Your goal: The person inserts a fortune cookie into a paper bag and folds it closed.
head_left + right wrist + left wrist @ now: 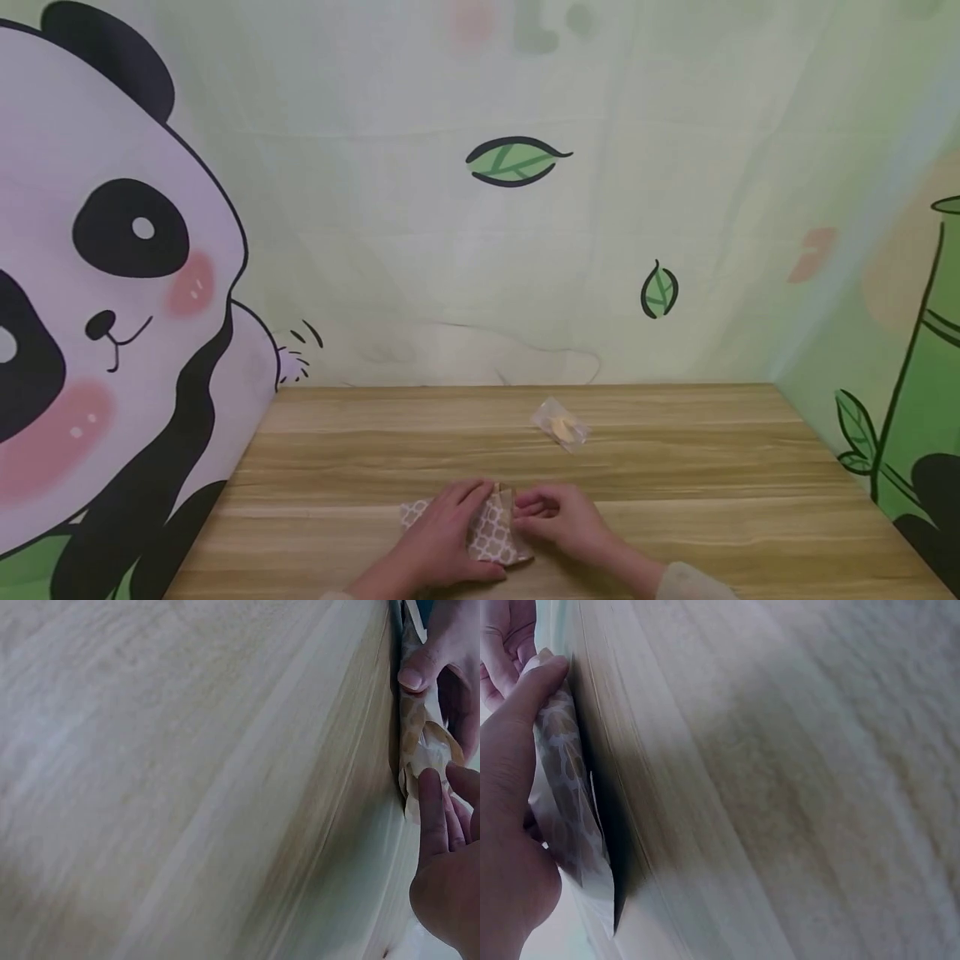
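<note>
A brown paper bag (491, 529) with a white lattice pattern lies on the table. My left hand (442, 537) grips it across the middle, thumb along the near side and fingers over the far side. In the left wrist view the bag (562, 765) shows edge-on under that hand. My right hand (566, 525) is at the bag's right end, its fingers curled. In the right wrist view, thumb and index finger of the right hand (450, 840) pinch a clear plastic packet (431, 750) at the bag's mouth. What the packet contains is hidden.
A small clear packet (561, 425) with a pale yellowish piece inside lies farther back on the wooden table (360, 442). A cloth backdrop (375, 250) printed with a panda and leaves rises behind the table and along both sides.
</note>
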The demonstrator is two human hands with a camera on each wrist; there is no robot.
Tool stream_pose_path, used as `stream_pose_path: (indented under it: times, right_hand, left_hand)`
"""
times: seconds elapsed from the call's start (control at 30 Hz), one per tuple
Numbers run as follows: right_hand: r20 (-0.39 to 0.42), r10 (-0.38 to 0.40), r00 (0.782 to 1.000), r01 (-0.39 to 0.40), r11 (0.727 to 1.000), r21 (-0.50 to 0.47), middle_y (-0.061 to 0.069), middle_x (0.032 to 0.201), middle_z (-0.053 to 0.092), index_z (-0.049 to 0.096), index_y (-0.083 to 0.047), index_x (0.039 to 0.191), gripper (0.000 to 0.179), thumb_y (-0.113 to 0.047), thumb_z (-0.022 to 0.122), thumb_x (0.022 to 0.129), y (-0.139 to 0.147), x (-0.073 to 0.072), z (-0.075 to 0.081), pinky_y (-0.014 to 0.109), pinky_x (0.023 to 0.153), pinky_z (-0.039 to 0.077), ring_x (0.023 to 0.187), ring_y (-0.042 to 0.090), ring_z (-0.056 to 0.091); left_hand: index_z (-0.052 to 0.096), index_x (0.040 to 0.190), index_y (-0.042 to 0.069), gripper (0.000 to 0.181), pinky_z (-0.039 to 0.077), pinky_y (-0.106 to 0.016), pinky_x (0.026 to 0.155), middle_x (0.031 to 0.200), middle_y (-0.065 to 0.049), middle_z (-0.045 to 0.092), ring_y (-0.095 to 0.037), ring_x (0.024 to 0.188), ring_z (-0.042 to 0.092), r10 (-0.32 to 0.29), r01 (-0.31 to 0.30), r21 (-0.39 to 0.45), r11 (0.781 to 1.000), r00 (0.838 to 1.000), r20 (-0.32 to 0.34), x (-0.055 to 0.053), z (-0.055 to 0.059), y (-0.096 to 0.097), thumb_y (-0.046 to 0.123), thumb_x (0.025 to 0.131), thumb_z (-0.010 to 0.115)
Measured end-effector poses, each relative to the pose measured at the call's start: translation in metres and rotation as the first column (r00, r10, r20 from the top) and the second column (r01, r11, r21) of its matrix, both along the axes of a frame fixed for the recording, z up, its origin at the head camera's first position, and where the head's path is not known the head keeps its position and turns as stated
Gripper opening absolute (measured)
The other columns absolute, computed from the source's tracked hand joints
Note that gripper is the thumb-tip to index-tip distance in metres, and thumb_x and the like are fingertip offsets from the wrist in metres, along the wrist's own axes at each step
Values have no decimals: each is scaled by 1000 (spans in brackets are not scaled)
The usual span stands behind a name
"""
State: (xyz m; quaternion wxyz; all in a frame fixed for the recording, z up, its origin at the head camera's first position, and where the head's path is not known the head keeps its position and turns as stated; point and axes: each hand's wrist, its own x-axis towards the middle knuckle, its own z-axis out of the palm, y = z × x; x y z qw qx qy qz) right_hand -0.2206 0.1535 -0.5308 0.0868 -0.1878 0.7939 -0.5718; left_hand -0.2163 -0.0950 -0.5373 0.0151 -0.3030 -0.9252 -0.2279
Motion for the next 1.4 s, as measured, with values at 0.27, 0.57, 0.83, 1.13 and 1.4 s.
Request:
stream_pose_path:
  times: [0.27,0.57,0.83,1.13,1.4]
  right_hand:
    - [2,36,999,-36,999,-22,22,104,77,73,12,114,27,3,80,90,-4,0,-1,19,80,61,91,19,76]
    - [74,25,997,-19,997,-72,22,106,79,73,12,118,26,-4,75,98,-2,4,13,25,82,64,94,18,77]
    - [273,110,956,-30,960,-279,33,115,74,62,23,128,39,-11,55,111,-3,5,23,37,89,64,101,29,79]
    - [289,101,952,-17,960,-281,37,122,70,56,24,134,45,-15,51,113,7,2,32,40,95,63,110,37,76]
    - [157,-49,986,66,993,-101,35,119,71,57,26,130,46,-16,58,112,51,-32,41,44,96,62,111,40,75]
  left_hand:
    - [49,158,14,106,52,-55,111,153,-7,55,-30,137,55,22,-23,61,998,1000,14,0,-2,0,64,74,91]
    - [49,158,15,105,51,-52,112,152,-4,56,-27,137,55,-4,8,89,996,999,-37,2,-2,1,66,75,90]
    - [47,160,17,108,51,-51,113,154,-2,54,-24,139,53,0,4,88,996,999,-37,3,-3,1,67,74,90]
    - [47,160,17,109,51,-51,113,155,-1,53,-24,139,53,-20,24,84,996,999,-49,3,-6,-3,67,74,90]
    - [50,159,14,105,52,-47,112,152,1,55,-21,137,55,-60,67,82,994,995,-85,2,-6,-7,63,75,91]
